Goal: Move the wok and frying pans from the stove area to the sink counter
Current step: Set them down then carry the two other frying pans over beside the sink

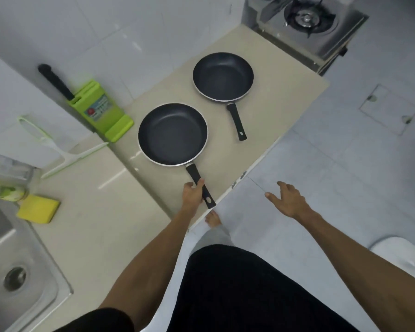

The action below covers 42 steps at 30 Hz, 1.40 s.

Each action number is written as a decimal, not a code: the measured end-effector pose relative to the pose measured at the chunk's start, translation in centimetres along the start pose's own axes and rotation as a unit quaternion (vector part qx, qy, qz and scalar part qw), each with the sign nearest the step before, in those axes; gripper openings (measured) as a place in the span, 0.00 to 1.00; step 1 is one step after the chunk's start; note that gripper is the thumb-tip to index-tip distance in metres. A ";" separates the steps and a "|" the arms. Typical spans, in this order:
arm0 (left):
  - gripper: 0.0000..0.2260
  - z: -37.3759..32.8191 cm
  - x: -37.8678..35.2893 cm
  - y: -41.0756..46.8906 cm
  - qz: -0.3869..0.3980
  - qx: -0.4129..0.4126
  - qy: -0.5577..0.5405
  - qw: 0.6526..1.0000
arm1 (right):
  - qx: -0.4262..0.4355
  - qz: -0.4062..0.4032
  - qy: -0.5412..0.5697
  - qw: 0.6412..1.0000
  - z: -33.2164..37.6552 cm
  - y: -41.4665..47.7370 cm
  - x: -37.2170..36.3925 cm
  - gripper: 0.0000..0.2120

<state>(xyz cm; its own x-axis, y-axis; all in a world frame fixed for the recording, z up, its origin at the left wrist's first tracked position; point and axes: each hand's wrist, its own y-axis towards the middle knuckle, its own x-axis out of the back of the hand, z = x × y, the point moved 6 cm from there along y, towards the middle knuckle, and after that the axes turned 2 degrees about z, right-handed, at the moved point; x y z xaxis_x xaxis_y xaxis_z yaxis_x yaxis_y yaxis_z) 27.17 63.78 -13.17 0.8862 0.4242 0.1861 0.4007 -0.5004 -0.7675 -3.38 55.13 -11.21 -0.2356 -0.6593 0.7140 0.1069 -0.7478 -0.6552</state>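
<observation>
Two black frying pans rest on the beige counter [273, 97]. The nearer frying pan [172, 134] has its black handle pointing toward me, and my left hand [193, 194] is closed around that handle near the counter's front edge. The farther frying pan [222, 76] lies closer to the stove, handle toward the counter edge, untouched. My right hand [285, 200] hovers over the floor to the right of the counter, fingers spread and empty. No wok is in view.
A gas stove [307, 20] stands at the far end. A green knife block [98, 111] with a black-handled knife, a white and green squeegee [58, 149], a yellow sponge [37, 208], a bottle [3, 191] and the steel sink [17, 264] lie to the left.
</observation>
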 end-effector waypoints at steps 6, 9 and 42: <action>0.17 -0.8 -1.4 2.4 0.050 0.078 -0.138 0.986 | -0.017 0.012 0.033 0.999 1.3 5.4 3.9 0.38; 0.21 -1.0 -2.6 2.5 0.084 0.137 -0.191 0.968 | 0.001 0.030 0.038 0.999 3.0 7.6 4.2 0.37; 0.17 -8.2 -2.9 2.8 0.056 0.083 -0.473 0.875 | -0.048 0.331 0.593 0.733 18.1 29.0 6.6 0.25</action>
<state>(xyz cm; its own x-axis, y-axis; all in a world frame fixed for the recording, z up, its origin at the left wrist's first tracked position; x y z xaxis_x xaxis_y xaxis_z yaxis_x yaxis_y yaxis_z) 27.66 54.96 -10.78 0.2971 0.8542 -0.4268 0.2149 -0.4953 -0.8417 15.68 27.68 -21.04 -0.8424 -0.3014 -0.4467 0.5216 -0.2476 -0.8165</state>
